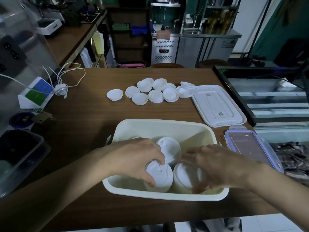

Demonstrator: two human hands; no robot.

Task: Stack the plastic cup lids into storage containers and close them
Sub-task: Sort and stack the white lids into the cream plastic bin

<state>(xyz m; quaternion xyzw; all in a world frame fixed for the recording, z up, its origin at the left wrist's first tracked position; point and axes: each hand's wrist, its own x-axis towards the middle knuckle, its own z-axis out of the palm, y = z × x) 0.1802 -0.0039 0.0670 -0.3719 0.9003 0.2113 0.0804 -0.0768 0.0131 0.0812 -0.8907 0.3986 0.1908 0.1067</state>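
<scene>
Currently both hands work inside the cream container (164,126), lower centre of frame, on the brown table (83,124).

Left hand (133,158): fingers and thumb curled round the left lid stack (160,177), gripping it from above; stack stands tilted against the container's near wall.

Right hand (217,164): fingers arched over and thumb curled under the right lid stack (184,177), holding it. Thumb is motion-blurred, so the tightness of the grip is unclear. The two stacks sit just beside each other.

Rear lid stack (168,148): upright in the container, behind the two hands, touched by neither as far as can be seen.

Loose lids (155,92): scattered in a cluster across upper centre of the table, some overlapping, one apart at the cluster's left end.

White container lid (217,104): flat on the table, right of the loose lids. Purple-rimmed lid (250,146): flat at right edge, just beside the container.

Left side: dark tub (18,156), white charger (61,88) with looped cable.
</scene>
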